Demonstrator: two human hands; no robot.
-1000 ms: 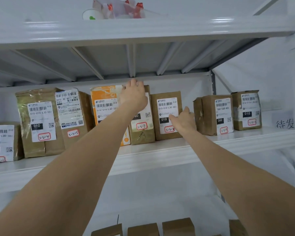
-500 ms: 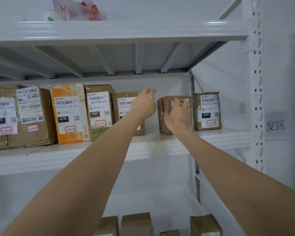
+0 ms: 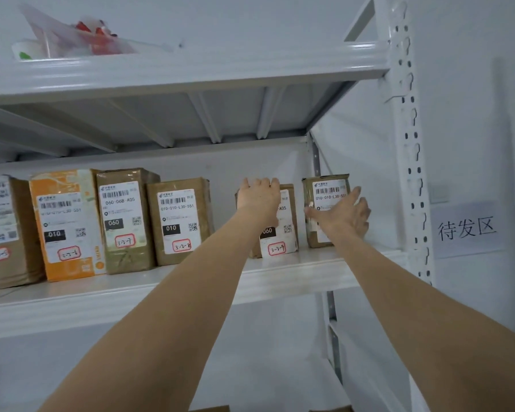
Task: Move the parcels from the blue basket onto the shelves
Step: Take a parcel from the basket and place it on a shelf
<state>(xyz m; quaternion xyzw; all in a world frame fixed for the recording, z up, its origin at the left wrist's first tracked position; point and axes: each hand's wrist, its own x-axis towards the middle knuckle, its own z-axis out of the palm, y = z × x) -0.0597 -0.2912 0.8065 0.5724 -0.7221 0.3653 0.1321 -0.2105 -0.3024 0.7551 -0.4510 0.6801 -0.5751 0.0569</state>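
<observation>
Hands have shifted right; left hand [image 3: 259, 200] grips parcel 3-2-9 [image 3: 280, 248] from above; right hand [image 3: 344, 217], fingers spread, presses the end parcel [image 3: 329, 191]; probably squaring the row.

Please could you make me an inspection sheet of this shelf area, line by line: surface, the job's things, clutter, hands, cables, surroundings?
Surface: white metal shelf, with parcels standing on it in a row.
Job's things: parcel 3-2-9 and the end parcel stand upright with a gap between them. The orange parcel, parcel 3-2-7 and parcel 3-2-8 stand further left. The blue basket is not in view.
Clutter: plastic bag and white cup on the top shelf.
Hands: left hand grips the top of parcel 3-2-9. Right hand rests spread against the end parcel.
Cables: nothing seen.
Surroundings: perforated upright; paper sign on the wall at right.
</observation>
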